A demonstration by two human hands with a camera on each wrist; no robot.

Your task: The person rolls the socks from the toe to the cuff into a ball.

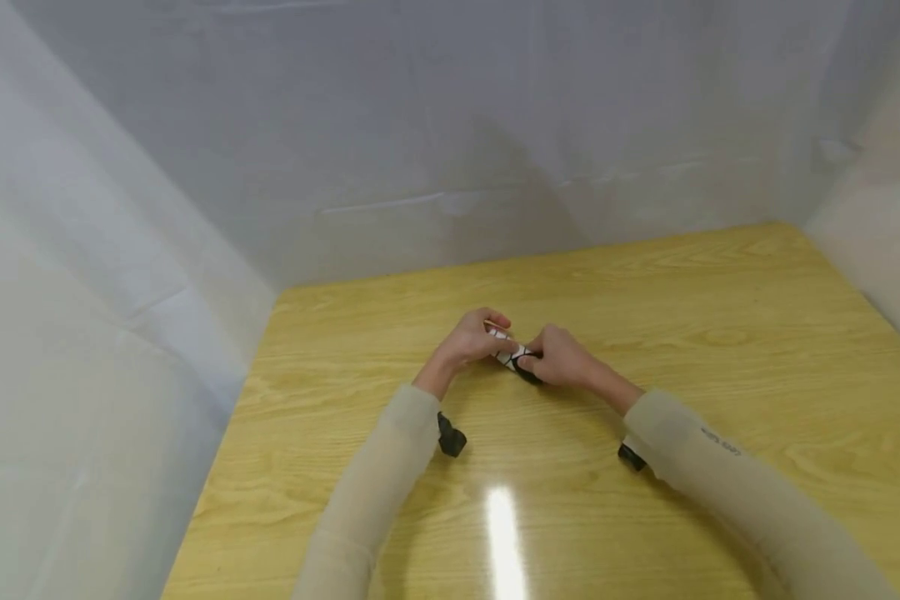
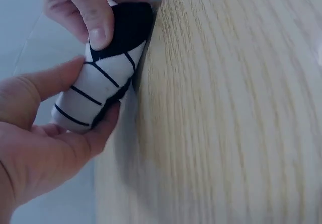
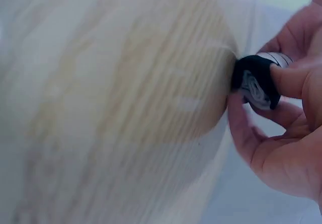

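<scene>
A small rolled sock, white with thin black stripes and a black end, lies on the yellow wooden table near its middle. My left hand grips the white striped part between thumb and fingers. My right hand pinches the black end, its thumb pressed on top. Both hands meet over the roll, which touches the tabletop. Black wrist-camera mounts sit under both beige sleeves.
White sheeting closes off the back and both sides of the table. A bright glare streak lies on the wood near the front. Bare tabletop stretches to the right and behind the hands.
</scene>
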